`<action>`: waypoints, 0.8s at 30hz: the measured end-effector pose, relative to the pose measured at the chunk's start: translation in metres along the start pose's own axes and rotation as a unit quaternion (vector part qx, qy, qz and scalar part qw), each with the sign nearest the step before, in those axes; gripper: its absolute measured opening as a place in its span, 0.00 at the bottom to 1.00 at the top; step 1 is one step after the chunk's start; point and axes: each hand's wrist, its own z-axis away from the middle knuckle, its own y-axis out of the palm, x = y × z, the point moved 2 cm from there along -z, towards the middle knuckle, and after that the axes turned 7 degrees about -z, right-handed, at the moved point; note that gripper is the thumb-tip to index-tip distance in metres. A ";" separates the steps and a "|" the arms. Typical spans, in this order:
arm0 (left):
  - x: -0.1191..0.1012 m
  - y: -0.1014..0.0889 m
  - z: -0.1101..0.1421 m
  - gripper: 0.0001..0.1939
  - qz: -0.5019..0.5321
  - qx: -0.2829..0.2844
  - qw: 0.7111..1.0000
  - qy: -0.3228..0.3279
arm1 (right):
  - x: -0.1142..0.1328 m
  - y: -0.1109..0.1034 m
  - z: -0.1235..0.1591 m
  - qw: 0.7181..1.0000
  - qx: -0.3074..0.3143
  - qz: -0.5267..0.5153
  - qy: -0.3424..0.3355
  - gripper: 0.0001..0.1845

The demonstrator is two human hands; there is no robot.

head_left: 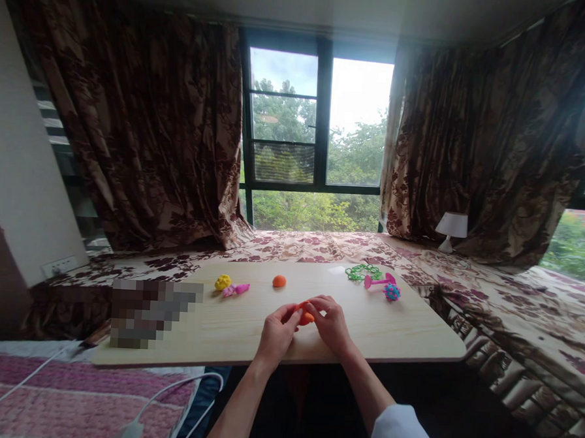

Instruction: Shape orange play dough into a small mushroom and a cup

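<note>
Both of my hands meet above the front middle of a pale wooden table. My left hand [281, 323] pinches the left side of a small orange piece [307, 318], which looks like modelling clay. From the right, the fingers of my right hand [330, 320] close on the same piece, hiding part of its shape. Beyond my hands a rounded orange lump [279, 281] rests on the tabletop. Farther left lie a yellow knobbly lump [223, 282] and, touching or close to it, a pink twisted piece [236, 290].
On the table's [389, 335] right side are a green beaded string [363, 272], a pink toy with flared ends [378, 282] and a blue ball with pink dots [392, 292]. A blurred patch [150, 313] covers the left end. A white lamp [451, 226] stands on the window ledge.
</note>
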 end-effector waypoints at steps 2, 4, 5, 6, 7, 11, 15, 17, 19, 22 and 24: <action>-0.001 0.000 0.000 0.18 0.011 -0.001 1.000 -0.002 | 0.000 0.000 0.000 1.000 0.004 -0.007 0.007 0.10; 0.000 -0.001 0.000 0.19 0.029 -0.012 0.999 -0.007 | -0.001 0.000 -0.001 0.999 0.012 -0.032 0.028 0.11; 0.000 -0.001 -0.001 0.20 0.037 -0.017 0.999 -0.011 | -0.002 0.000 -0.001 0.998 0.015 -0.044 0.039 0.12; 0.001 -0.001 -0.001 0.20 0.046 -0.019 0.999 -0.013 | -0.003 0.001 -0.001 0.997 0.019 -0.054 0.047 0.13; 0.001 -0.001 -0.001 0.19 0.053 -0.021 0.998 -0.014 | -0.003 0.001 -0.001 0.997 0.022 -0.060 0.052 0.13; 0.000 0.000 -0.001 0.16 0.058 -0.018 0.998 -0.011 | -0.004 0.002 0.000 0.998 0.024 -0.048 0.030 0.11; -0.001 0.000 0.000 0.16 -0.012 -0.017 1.000 0.016 | -0.002 0.001 0.000 0.999 0.011 -0.039 0.011 0.10; 0.000 -0.003 -0.001 0.17 -0.040 -0.047 0.998 0.032 | -0.002 0.000 -0.001 0.998 0.009 -0.051 0.022 0.11; 0.004 -0.008 -0.004 0.16 -0.059 -0.109 0.992 0.039 | -0.002 0.000 -0.001 0.998 0.003 -0.058 0.036 0.12; 0.011 -0.012 -0.010 0.16 -0.077 -0.188 0.978 0.039 | -0.003 0.001 0.000 0.998 0.013 -0.040 0.044 0.12; 0.013 -0.011 -0.011 0.16 -0.094 -0.210 0.972 0.052 | -0.004 0.004 0.001 0.999 0.032 -0.017 0.041 0.10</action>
